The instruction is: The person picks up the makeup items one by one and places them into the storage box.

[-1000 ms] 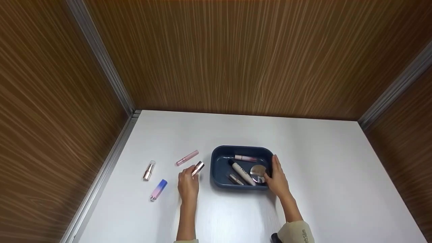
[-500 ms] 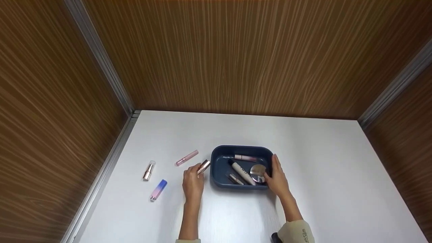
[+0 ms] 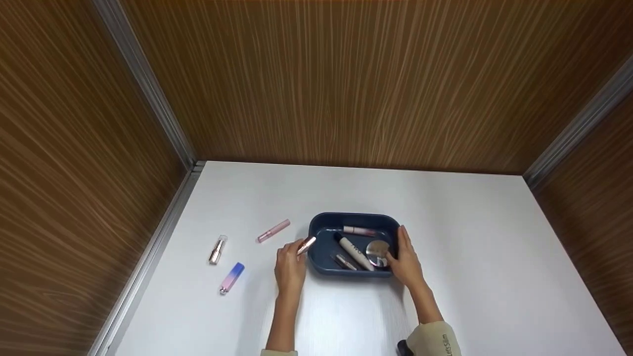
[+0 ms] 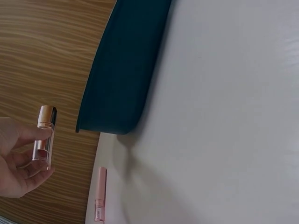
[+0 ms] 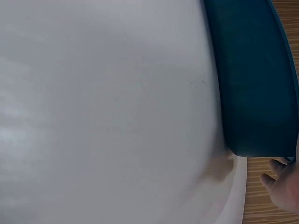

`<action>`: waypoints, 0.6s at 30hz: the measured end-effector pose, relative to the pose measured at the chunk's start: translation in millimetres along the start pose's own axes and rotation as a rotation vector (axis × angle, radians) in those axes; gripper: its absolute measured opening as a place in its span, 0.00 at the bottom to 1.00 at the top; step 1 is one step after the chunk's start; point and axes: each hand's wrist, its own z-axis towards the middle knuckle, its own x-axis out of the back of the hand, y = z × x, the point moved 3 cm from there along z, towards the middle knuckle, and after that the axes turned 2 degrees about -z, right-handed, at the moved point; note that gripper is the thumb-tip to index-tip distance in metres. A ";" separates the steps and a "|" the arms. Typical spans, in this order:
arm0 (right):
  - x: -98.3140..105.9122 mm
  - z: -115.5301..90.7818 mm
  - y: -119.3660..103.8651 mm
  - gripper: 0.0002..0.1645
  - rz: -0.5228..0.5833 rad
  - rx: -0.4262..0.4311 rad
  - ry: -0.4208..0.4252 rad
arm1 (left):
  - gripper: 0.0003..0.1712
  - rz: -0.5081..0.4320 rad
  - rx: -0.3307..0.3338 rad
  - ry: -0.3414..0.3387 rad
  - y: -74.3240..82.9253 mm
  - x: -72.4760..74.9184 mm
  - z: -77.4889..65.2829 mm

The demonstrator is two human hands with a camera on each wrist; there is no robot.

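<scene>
Centrally, the left hand (image 3: 291, 267) pinches a rose-gold tube (image 3: 307, 244) near a blue tray (image 3: 346, 272), whose right wall the right hand (image 3: 408, 264) pinches.

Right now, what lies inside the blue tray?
A pink tube, a white tube, a metallic tube and a round silver case, its edge partly hidden by the right hand.

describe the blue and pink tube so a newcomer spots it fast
On the white table, look left of the navy tray. In the head view, the tube lies below a clear-capped lipstick and a pink stick; only it fades from blue to pink.
</scene>
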 end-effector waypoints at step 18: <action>0.2 0.0 1.2 0.46 0.005 0.020 0.009 | 0.18 0.012 -0.093 -0.060 23.6 -13.2 5.5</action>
